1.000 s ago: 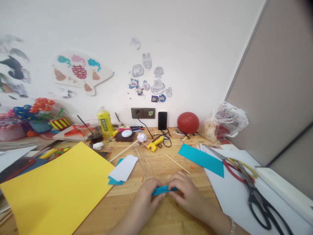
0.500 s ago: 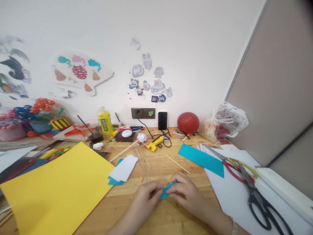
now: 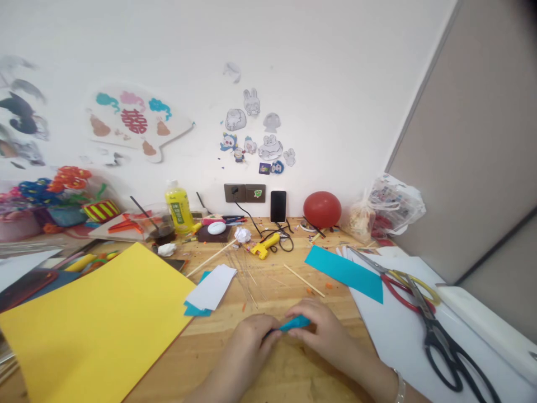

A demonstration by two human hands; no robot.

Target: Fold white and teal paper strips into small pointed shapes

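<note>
A small piece of blue paper [image 3: 295, 323], folded or curled, is pinched between my two hands just above the wooden table [image 3: 285, 369]. My left hand [image 3: 257, 331] grips its left end between thumb and fingers. On the right end, my right hand [image 3: 317, 326] has thumb and fingertips closed around the paper. Part of the paper is hidden behind my fingers. Beyond my left hand lie white paper pieces [image 3: 213, 287] on top of blue ones [image 3: 198, 309]. A flat blue strip [image 3: 344, 273] rests beyond my right hand.
Yellow card [image 3: 100, 319] covers the left side. Two pairs of scissors, one red-and-yellow-handled [image 3: 409, 291] and one black-handled [image 3: 434, 336], lie on white sheets [image 3: 386, 336] at right. Further back are a yellow glue gun [image 3: 265, 246], thin sticks [image 3: 304, 281], a drink bottle [image 3: 179, 207] and a red balloon [image 3: 322, 210].
The blue paper has turned between my fingers and now looks more curled, its right end raised. My right hand's fingers have shifted along it; both hands stay in nearly the same place.
</note>
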